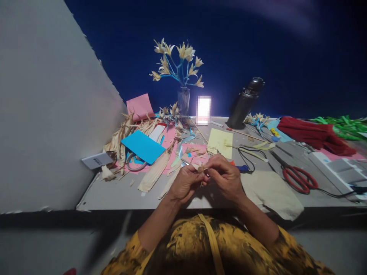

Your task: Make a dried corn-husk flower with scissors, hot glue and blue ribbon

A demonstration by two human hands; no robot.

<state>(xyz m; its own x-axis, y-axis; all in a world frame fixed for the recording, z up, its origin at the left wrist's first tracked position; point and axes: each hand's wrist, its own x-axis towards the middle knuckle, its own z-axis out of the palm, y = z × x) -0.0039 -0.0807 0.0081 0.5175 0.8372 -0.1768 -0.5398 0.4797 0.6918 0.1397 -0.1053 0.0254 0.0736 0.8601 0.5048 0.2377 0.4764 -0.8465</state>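
Close to the table's front edge, my left hand (186, 182) and my right hand (226, 176) meet, both closed with fingertips pinched. Between them is a small husk flower (200, 168), pale and dry, its pointed petals partly hidden by my fingers. A thin metal tip, possibly scissors (185, 162), shows just beyond my left hand. Long strips of dried husk (156, 168) lie left of my hands. A blue-handled tool (243, 168) with dark cord rests beside my right hand.
A glass vase (184, 100) of husk flowers stands at the back, near a dark flask (243, 105). Red-handled scissors (301, 179), a beige cloth (272, 193) and a white case (332, 172) lie right. Blue card (142, 147) covers husks at left, near the grey wall (51, 107).
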